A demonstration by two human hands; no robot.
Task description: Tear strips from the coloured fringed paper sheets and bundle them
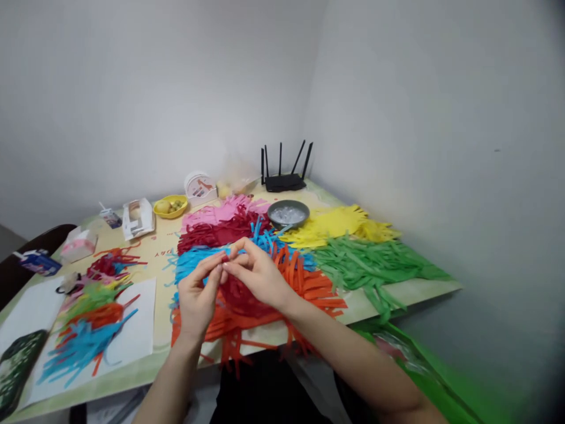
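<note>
A person's left hand (196, 297) and right hand (260, 274) meet fingertip to fingertip at a table (410, 290) spread with cut paper, nearer the camera than a grey bowl (288, 213) and a little to its left. Both hands are closed in a pinch, thumbs pressed to forefingers; whatever sits between them is too small to make out. Directly below the hands, on the near side of the bowl, lies a mound of red strips (241, 300), ringed by orange strips (315, 285) that spill over the table's front edge. Blue strips (189, 262) fan out between the bowl and the hands, some running behind the fingertips. Dark red strips (212, 232) and pink strips (223, 211) lie just left of the bowl, yellow strips (331, 225) just to its right, and green strips (371, 262) beyond the yellow, to the right of the bowl and nearer the camera. A black router (285, 176) stands behind the bowl, against the wall corner. Well to the bowl's left sits a small yellow dish (170, 206), and nearer the camera on that side a white sheet (141, 330) carries a loose heap of mixed strips (88, 330).
</note>
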